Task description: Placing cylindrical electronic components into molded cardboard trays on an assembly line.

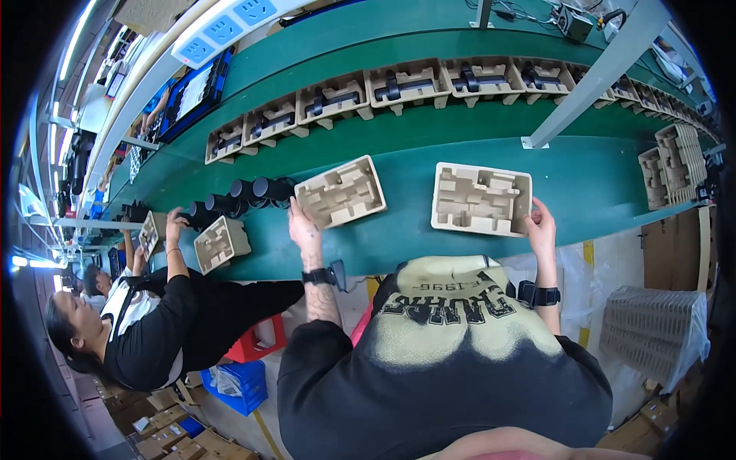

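Two beige moulded-pulp trays with shaped hollows lie on the green bench before me. My left hand [304, 228] is at the near left edge of the left pulp tray [341, 193], fingers closed along its side. That tray sits slightly turned, its hollows bare. My right hand [541, 225] grips the right edge of the right pulp tray [481, 201], whose hollows also hold nothing. Just beyond my left fingertips stands a row of black cylindrical items [270, 189]; their exact kind is unclear.
Behind, a row of pulp trays [406, 84] carrying black parts runs along the green line [322, 142]. A slanted metal post [590, 77] rises at right, near stacked trays [675, 165]. At left a co-worker [146, 337] reaches to another tray [218, 244]. A socket strip [222, 31] hangs above.
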### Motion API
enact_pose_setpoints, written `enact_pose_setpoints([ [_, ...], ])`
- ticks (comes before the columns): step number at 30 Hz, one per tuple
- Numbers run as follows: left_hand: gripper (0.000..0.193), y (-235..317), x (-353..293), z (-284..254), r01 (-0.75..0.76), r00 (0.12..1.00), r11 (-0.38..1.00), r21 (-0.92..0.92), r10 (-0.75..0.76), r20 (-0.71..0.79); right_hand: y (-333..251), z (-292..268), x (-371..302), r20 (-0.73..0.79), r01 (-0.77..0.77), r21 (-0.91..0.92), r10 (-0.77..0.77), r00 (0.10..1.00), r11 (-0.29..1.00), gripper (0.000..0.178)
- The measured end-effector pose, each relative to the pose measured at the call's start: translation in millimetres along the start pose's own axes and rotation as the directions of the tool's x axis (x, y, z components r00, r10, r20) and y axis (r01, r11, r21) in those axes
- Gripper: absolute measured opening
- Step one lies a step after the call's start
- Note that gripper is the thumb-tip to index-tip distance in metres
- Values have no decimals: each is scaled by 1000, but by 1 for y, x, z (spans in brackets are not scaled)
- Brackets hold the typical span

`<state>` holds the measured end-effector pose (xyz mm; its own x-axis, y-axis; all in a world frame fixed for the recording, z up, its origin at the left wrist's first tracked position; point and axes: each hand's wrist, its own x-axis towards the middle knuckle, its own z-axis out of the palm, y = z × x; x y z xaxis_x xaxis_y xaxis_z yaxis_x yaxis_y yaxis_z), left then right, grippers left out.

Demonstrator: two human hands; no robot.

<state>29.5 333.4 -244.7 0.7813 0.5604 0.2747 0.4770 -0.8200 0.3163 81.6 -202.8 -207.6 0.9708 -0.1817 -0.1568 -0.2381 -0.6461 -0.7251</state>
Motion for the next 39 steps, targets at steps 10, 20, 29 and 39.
enact_pose_setpoints([
  [10,23,211,-70,-12,205,713,651,-731,412,568,-33,3,1,-3,102,549,-120,993,830,41],
  [20,18,178,-85,-76,46,779,775,-631,367,508,-55,25,-54,-110,143,497,-102,989,856,48],
  [29,37,246,-68,-75,129,561,769,-626,465,685,-144,19,-66,474,129,470,-373,798,873,60],
  [39,36,221,-67,-59,186,509,738,-649,493,706,-128,16,-9,522,876,-149,-716,464,459,104],
])
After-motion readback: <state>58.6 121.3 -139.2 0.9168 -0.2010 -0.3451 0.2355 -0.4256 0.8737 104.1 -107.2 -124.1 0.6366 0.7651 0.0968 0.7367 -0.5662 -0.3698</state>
